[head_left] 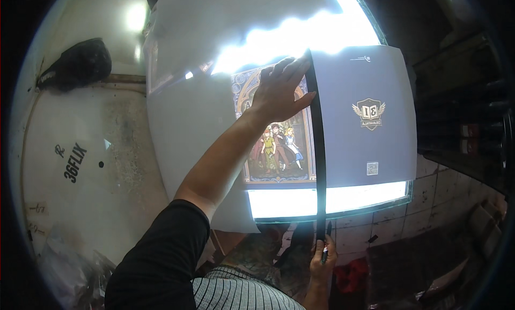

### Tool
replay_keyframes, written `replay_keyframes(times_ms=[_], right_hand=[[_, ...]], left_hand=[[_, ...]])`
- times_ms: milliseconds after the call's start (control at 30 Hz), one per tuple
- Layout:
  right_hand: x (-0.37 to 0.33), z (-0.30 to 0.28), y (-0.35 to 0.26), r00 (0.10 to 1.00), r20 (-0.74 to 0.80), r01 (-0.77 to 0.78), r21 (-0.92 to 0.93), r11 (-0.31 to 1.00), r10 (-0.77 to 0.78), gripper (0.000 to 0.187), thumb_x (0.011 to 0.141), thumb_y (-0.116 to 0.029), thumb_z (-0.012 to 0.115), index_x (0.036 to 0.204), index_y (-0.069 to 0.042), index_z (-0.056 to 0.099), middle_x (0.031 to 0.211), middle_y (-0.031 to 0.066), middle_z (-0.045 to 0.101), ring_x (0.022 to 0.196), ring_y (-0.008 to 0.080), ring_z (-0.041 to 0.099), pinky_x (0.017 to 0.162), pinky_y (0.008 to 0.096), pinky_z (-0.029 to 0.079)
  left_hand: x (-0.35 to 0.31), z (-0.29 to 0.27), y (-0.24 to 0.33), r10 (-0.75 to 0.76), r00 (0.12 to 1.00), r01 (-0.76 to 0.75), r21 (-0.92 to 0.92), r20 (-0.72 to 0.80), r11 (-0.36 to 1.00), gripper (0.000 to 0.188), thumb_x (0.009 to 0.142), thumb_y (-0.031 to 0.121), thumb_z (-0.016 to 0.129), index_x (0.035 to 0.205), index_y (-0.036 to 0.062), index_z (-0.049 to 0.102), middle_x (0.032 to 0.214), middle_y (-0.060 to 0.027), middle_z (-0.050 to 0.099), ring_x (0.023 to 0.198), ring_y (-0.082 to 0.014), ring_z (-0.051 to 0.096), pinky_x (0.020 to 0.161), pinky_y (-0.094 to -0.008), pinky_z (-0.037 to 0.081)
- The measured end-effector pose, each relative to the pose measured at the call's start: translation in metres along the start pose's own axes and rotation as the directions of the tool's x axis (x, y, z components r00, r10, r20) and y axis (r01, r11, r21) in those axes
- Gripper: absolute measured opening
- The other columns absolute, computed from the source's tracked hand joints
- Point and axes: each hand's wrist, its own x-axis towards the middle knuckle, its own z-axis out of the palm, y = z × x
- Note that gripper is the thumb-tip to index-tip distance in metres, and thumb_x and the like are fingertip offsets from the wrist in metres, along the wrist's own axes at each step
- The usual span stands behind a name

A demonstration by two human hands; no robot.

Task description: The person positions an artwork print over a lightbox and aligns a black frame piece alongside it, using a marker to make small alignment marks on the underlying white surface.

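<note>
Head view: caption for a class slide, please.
Left hand on a printed sheet over a lit panel, right hand at the near end of a dark strip.

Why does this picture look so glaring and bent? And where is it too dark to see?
Head view: the light panel glares white above and below the printed sheet; head view: fisheye distortion bows straight edges, and the corners go black; head view: the far right sinks into deep shadow, hiding detail.
</note>
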Motion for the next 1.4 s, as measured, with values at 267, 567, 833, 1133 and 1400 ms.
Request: replay_keyframes(times_ms=[267, 567, 833, 1133, 1400], right_hand=[[0.001, 0.003, -0.007, 0.998, -0.003, 0.069, -0.029, 0.997, -0.069, 0.019, 0.098, -0.009, 0.062, 0.114, 0.002, 0.065, 0.069, 0.0034, 0.061, 0.060, 0.0119, 0.057, 0.058, 0.0279, 0.046], [0.002, 0.003, -0.006, 0.996, 0.001, 0.087, -0.036, 0.996, -0.087, 0.019, 0.098, -0.008, 0.063, 0.114, 0.003, 0.064, 0.071, 0.0043, 0.061, 0.061, 0.0123, 0.057, 0.057, 0.0279, 0.046], [0.000, 0.002, -0.008, 0.999, 0.012, 0.053, -0.018, 0.998, -0.052, 0.021, 0.096, -0.008, 0.065, 0.113, 0.004, 0.064, 0.075, 0.0086, 0.064, 0.064, 0.0160, 0.061, 0.059, 0.0295, 0.047], [0.014, 0.010, -0.015, 0.892, 0.039, 0.420, -0.439, 0.794, -0.451, 0.053, 0.084, -0.007, 0.077, 0.131, 0.003, 0.054, 0.113, 0.0215, 0.068, 0.103, 0.0408, 0.068, 0.093, 0.0443, 0.054], [0.016, 0.011, -0.018, 0.890, 0.040, 0.435, -0.371, 0.821, -0.454, 0.049, 0.083, 0.001, 0.072, 0.129, 0.000, 0.056, 0.111, 0.0212, 0.067, 0.095, 0.0407, 0.069, 0.089, 0.0459, 0.055]], left_hand=[[0.001, 0.002, -0.002, 0.019, 1.000, -0.019, 0.006, -0.017, 1.000, 0.073, 0.096, 0.057, 0.051, 0.151, 0.0118, 0.040, 0.159, -0.0084, 0.036, 0.145, -0.0271, 0.032, 0.114, -0.0495, 0.026], [0.001, 0.002, -0.002, 0.016, 0.999, -0.016, -0.005, -0.035, 1.000, 0.071, 0.096, 0.057, 0.052, 0.149, 0.0112, 0.043, 0.158, -0.0090, 0.038, 0.145, -0.0269, 0.032, 0.115, -0.0489, 0.026], [0.002, 0.005, -0.003, 0.023, 1.000, -0.023, 0.014, -0.013, 1.000, 0.079, 0.091, 0.061, 0.057, 0.151, 0.0117, 0.040, 0.159, -0.0104, 0.036, 0.146, -0.0293, 0.031, 0.114, -0.0511, 0.025], [0.005, -0.010, -0.010, 0.054, 0.976, -0.038, -0.083, 0.209, 0.996, 0.139, 0.056, 0.083, 0.077, 0.158, 0.0081, 0.020, 0.163, -0.0202, 0.017, 0.152, -0.0382, 0.011, 0.120, -0.0616, 0.007], [0.010, -0.013, -0.004, 0.083, 0.969, -0.061, -0.102, 0.234, 0.993, 0.147, 0.050, 0.086, 0.077, 0.159, 0.0089, 0.014, 0.163, -0.0208, 0.014, 0.154, -0.0366, 0.005, 0.121, -0.0604, -0.002]])
